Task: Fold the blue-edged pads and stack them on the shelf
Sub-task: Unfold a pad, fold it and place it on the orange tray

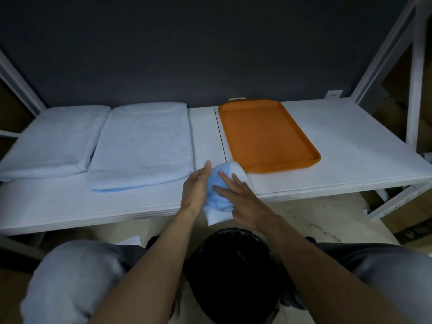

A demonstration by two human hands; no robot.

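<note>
A small blue-and-white pad (218, 195), crumpled and partly folded, hangs over the front edge of the white shelf (350, 141). My left hand (195, 190) holds its left side with the fingers wrapped behind it. My right hand (238, 196) lies flat on top of it, fingers straight and spread. Two larger folded pads lie on the shelf to the left: one stack (142, 141) in the middle with a blue edge showing at its front, another stack (53, 139) at the far left.
An orange tray (266, 134) lies on the shelf just right of the hands. A black mesh bin (233, 265) stands on the floor between my knees. White frame posts (416, 73) rise at the right, and cardboard boxes stand beyond them.
</note>
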